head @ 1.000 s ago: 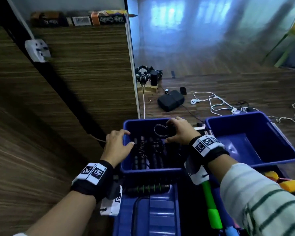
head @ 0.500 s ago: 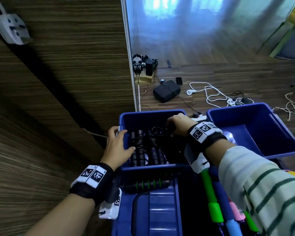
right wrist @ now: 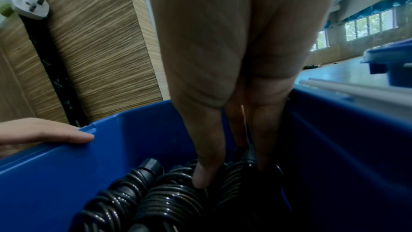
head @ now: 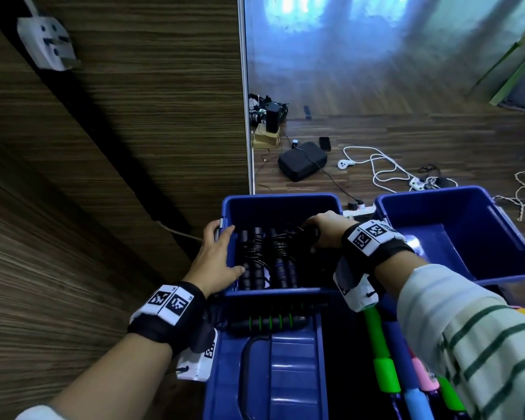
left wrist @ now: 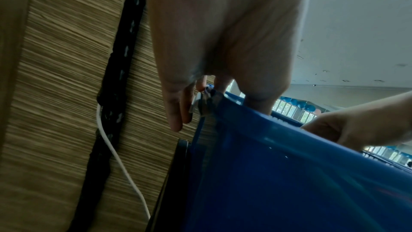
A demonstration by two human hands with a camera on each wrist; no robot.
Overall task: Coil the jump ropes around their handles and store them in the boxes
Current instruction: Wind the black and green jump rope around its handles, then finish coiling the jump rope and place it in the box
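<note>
The left blue box [head: 282, 204] holds coiled black jump ropes [head: 255, 256] lying side by side. My right hand [head: 322, 231] is down inside this box, thumb and fingers pinching another coiled black jump rope [right wrist: 247, 154] beside the others; the right hand [right wrist: 231, 174] hides most of that bundle. My left hand [head: 217, 253] rests on the box's left rim [left wrist: 245, 112] with straight fingers over the edge and the thumb inside. A second blue box [head: 455, 237] stands to the right with nothing visible in it.
A black jump rope handle with green rings [head: 267, 322] lies on a blue lid [head: 285, 374] in front. Colourful foam handles [head: 382, 368] lie at the lower right. A wooden wall panel [head: 103, 177] stands close on the left. A black case [head: 302, 160] and white cables [head: 382, 165] lie on the floor beyond.
My right hand has lowered its coiled rope deeper into the left box, next to the other coils. The left hand stays on the rim, shifted slightly.
</note>
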